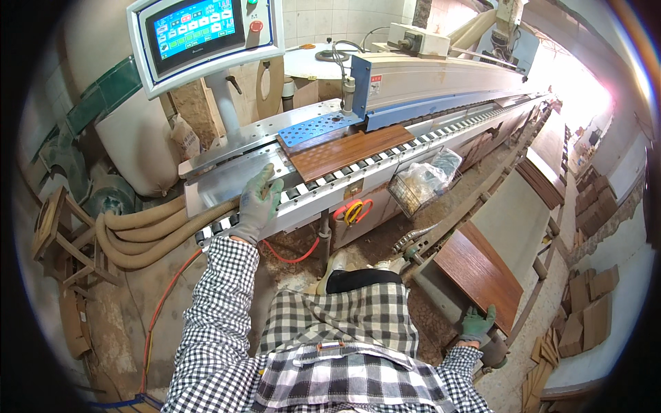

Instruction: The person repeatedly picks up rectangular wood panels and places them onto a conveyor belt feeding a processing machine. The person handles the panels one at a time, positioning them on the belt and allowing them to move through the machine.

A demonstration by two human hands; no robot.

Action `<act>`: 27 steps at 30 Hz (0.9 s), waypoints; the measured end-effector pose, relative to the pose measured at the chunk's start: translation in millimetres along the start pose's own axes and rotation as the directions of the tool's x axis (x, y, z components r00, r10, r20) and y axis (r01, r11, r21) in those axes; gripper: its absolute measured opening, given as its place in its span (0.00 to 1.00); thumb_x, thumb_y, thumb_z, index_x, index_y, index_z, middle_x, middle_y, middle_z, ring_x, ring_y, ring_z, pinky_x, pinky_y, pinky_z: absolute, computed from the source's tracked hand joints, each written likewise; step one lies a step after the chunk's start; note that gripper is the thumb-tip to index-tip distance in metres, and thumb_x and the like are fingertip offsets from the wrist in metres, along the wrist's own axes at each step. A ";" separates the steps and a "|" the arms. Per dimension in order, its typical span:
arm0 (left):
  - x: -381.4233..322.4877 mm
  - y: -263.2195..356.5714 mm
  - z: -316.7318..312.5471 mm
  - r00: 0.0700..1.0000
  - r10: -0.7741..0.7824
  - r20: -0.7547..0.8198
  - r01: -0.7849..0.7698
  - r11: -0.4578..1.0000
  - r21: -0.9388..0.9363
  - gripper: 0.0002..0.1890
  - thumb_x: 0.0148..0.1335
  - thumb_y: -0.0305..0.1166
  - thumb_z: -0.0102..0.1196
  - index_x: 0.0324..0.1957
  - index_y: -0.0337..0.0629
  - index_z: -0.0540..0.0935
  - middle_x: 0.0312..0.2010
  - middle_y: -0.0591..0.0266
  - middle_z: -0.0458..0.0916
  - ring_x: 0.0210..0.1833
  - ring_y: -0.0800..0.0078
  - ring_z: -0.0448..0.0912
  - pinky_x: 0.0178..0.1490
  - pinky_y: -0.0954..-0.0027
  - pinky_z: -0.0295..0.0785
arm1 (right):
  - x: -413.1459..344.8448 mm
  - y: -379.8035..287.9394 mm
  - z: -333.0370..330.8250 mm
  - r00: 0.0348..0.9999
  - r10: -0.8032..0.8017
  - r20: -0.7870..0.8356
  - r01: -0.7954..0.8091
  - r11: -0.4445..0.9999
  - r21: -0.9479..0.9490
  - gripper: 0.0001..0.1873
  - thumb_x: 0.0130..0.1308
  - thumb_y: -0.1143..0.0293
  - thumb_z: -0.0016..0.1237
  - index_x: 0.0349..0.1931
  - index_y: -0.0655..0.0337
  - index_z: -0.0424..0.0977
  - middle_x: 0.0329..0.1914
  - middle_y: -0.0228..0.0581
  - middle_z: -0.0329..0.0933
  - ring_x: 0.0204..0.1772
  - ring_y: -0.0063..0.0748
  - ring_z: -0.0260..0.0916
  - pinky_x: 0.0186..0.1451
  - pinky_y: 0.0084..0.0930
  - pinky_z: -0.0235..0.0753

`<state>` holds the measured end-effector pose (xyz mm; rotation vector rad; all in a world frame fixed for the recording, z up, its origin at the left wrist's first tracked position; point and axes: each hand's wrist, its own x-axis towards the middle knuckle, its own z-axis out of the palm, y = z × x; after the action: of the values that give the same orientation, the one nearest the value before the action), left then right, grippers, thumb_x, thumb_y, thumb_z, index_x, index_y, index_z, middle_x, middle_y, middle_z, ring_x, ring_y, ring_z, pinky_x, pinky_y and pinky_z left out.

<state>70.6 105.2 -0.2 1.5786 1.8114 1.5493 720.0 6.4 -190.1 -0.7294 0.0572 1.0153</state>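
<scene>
My left hand [258, 201], in a grey-green work glove, is raised with its fingers apart over the near end of the machine's roller track [304, 191]. Just beyond its fingertips a wood-grain panel [351, 152] lies flat on the infeed, its far edge beneath a blue perforated guard [320, 129]. My right hand [478, 324], gloved too, touches the near end of a second wood-grain panel [480, 279] resting on the grey conveyor belt [508, 222]. How firmly its fingers grip that panel cannot be told.
A control screen [196, 28] stands at upper left, above beige hoses [139, 232]. Scissors [353, 211] and a wire basket [413, 191] hang on the machine's side. Stacked panels [539, 180] sit farther along the belt. A red hose [160, 315] crosses the floor near a wooden stool [67, 237].
</scene>
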 end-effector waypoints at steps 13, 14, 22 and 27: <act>-80.1 62.2 -33.7 0.890 0.375 0.259 -0.444 0.838 0.315 0.40 0.59 0.58 0.58 0.68 0.48 0.67 0.68 0.52 0.64 0.72 0.51 0.60 0.75 0.49 0.51 | -91.7 70.7 137.3 0.705 0.021 0.709 0.332 0.873 -0.356 0.19 0.65 0.72 0.57 0.55 0.63 0.72 0.50 0.41 0.78 0.49 0.30 0.77 0.50 0.27 0.79; -90.5 64.8 -33.9 0.866 0.403 0.297 -0.493 0.789 0.367 0.41 0.59 0.58 0.58 0.70 0.50 0.64 0.70 0.53 0.61 0.73 0.53 0.57 0.76 0.50 0.49 | -97.2 89.7 146.3 0.502 -0.033 0.864 0.596 0.737 -0.318 0.18 0.65 0.76 0.55 0.55 0.65 0.72 0.50 0.42 0.78 0.51 0.31 0.77 0.52 0.28 0.80; -146.1 63.9 -78.3 0.951 0.197 0.239 -0.309 0.632 0.711 0.39 0.60 0.66 0.51 0.65 0.49 0.71 0.67 0.52 0.63 0.73 0.47 0.55 0.75 0.42 0.46 | -154.0 231.7 245.2 0.043 0.348 0.937 0.611 0.733 -0.300 0.25 0.63 0.86 0.49 0.61 0.76 0.61 0.61 0.52 0.69 0.61 0.42 0.73 0.64 0.32 0.77; -147.3 26.4 -109.8 0.982 0.177 0.065 -0.161 0.610 0.776 0.35 0.61 0.58 0.55 0.64 0.49 0.72 0.65 0.54 0.67 0.70 0.49 0.60 0.75 0.45 0.48 | -201.7 260.4 294.9 0.103 0.742 0.662 -0.370 0.647 -0.667 0.24 0.70 0.75 0.47 0.65 0.69 0.61 0.63 0.52 0.67 0.63 0.45 0.72 0.65 0.40 0.74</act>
<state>54.3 -79.6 3.5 2.1324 2.6216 0.8071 321.5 107.5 -27.7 -0.2924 -0.9657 2.1835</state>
